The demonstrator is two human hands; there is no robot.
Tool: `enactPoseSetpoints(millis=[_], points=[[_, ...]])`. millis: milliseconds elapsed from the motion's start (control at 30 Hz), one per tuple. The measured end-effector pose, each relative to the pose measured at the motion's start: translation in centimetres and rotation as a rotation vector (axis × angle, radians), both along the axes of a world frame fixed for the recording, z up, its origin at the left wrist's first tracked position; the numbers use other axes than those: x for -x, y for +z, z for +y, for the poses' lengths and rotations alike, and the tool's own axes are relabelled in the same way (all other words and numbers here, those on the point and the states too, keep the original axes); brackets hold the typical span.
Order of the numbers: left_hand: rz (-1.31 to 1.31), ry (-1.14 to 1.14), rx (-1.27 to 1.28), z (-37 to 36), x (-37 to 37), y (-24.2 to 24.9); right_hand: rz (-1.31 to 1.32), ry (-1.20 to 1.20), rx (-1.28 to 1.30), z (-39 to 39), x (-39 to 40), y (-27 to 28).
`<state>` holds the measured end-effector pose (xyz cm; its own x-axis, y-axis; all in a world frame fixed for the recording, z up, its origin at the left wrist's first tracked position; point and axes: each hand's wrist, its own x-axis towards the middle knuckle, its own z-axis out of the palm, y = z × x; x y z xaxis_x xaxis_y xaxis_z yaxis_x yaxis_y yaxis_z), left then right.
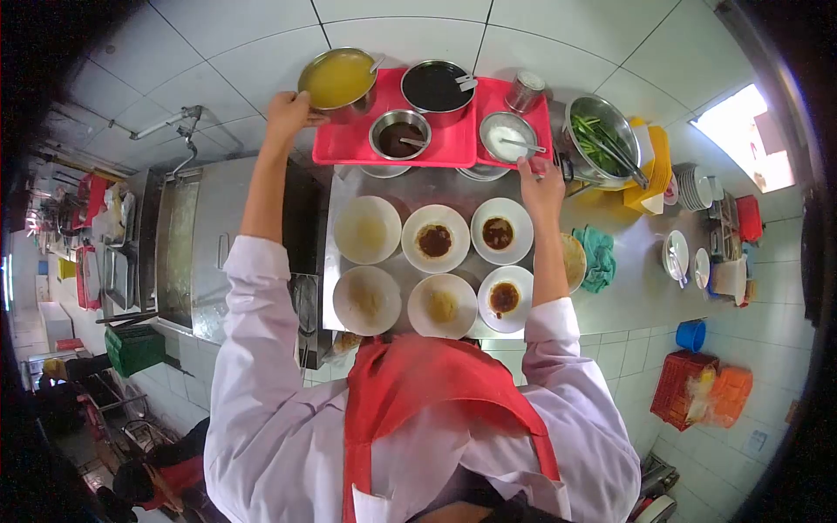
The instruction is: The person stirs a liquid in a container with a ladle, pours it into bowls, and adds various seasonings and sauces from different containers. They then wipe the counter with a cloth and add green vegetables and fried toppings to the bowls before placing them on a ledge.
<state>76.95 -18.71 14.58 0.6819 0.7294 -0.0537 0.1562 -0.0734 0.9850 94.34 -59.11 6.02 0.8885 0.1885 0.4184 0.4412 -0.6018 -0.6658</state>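
My left hand is closed at the lower left side of a metal pot of yellow liquid, beside the red tray's edge. My right hand has its fingers together at the front of the right red tray, by a spoon handle and a metal bowl of white powder; what it grips is unclear. The left tray holds a pot of dark liquid and a small bowl of brown sauce. Several white bowls below hold portions of dark sauce or yellowish contents.
Right of the trays stands a metal bowl of green vegetables with tongs. Beyond are yellow containers, a green cloth and stacked plates. A sink lies left. At lower left, a person is partly visible.
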Motion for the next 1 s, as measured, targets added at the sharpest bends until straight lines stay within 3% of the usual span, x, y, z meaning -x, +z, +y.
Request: enactPoseSetpoints(millis=[100, 167, 267, 300, 400, 433, 533, 567, 800, 900, 967, 1000], points=[[-0.017, -0.006, 0.023, 0.0, -1.7, -1.1, 0.097, -0.027, -0.053, 0.6, -1.5, -0.3], [0.067, 0.055, 0.031, -0.6, -2.4, -1.3, 0.579, 0.021, -0.059, 0.8, -2.3, 0.4], [0.044, 0.020, 0.085, 0.5, -3.3, -4.0, 0.757, 0.076, -0.256, 1.4, -3.3, -0.2], [0.053, 0.027, 0.097, 1.2, -3.8, -5.0, 0.768, 0.076, -0.242, 1.5, -3.8, -0.7], [-0.018, 0.044, 0.113, 1.5, -3.9, -7.3, 0.368, -0.016, -0.067, 1.0, -5.2, -3.3], [-0.045, 0.061, 0.109, 0.6, -4.0, -6.6, 0.292, -0.045, -0.030, 1.1, -3.5, -1.0], [-0.085, 0.077, 0.122, 0.5, -4.3, -6.8, 0.142, -0.021, -0.125, 0.7, -3.2, -0.6], [-0.101, 0.074, 0.133, 0.4, -4.3, -6.9, 0.291, 0.017, -0.234, 0.9, -1.7, 1.5], [-0.138, 0.109, 0.197, -0.2, -4.1, -7.0, 0.307, 0.201, -0.167, 1.5, 4.5, 5.5], [-0.119, 0.154, 0.138, -0.4, -2.0, -6.5, 0.552, 0.348, -0.362, 3.4, 8.1, 5.0], [-0.095, 0.311, -0.162, -2.3, 0.8, -4.3, 0.539, 0.413, -0.281, 4.2, 9.9, 3.8], [-0.093, 0.240, -0.089, -3.9, 2.6, -4.2, 0.518, 0.471, -0.203, 4.6, 10.9, 3.4]])
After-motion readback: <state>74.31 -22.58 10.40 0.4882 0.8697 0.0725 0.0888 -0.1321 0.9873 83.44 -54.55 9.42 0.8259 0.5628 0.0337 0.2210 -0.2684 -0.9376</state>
